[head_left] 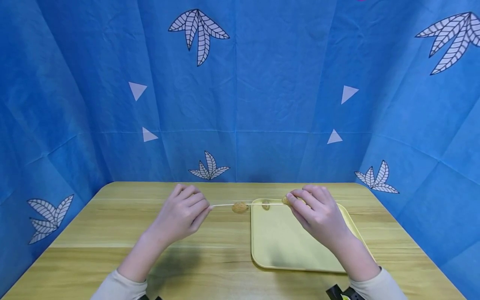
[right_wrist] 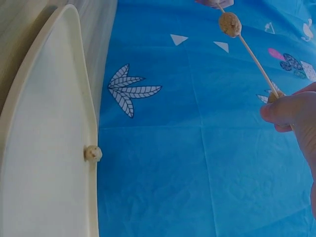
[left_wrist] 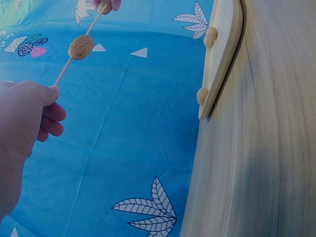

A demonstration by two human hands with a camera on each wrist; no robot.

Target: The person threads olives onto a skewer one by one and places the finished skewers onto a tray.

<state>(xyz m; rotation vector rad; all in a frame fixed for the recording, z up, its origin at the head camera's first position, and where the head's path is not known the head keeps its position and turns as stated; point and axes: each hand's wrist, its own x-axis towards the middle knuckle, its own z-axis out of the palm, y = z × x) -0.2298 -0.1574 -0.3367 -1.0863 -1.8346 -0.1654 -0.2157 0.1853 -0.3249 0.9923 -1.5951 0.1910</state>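
Observation:
A thin pale stick (head_left: 224, 205) is held level between both hands, above the table. My left hand (head_left: 183, 213) pinches its left end between thumb and fingers. Partway along the stick sits a brown, wrinkled walnut (head_left: 240, 207), threaded through and apart from both hands. My right hand (head_left: 318, 213) grips a second walnut (head_left: 285, 201) at the stick's right part; fingers cover much of it, and the stick's right end is hidden behind them. In the right wrist view the thumb presses against this walnut (right_wrist: 274, 95).
A pale yellow tray (head_left: 300, 246) lies on the wooden table (head_left: 210, 258) below my right hand. Loose walnuts (left_wrist: 211, 37) lie at the tray's far edge, one showing at its far left corner (head_left: 266, 205). Blue patterned cloth (head_left: 277, 104) closes off the back and sides.

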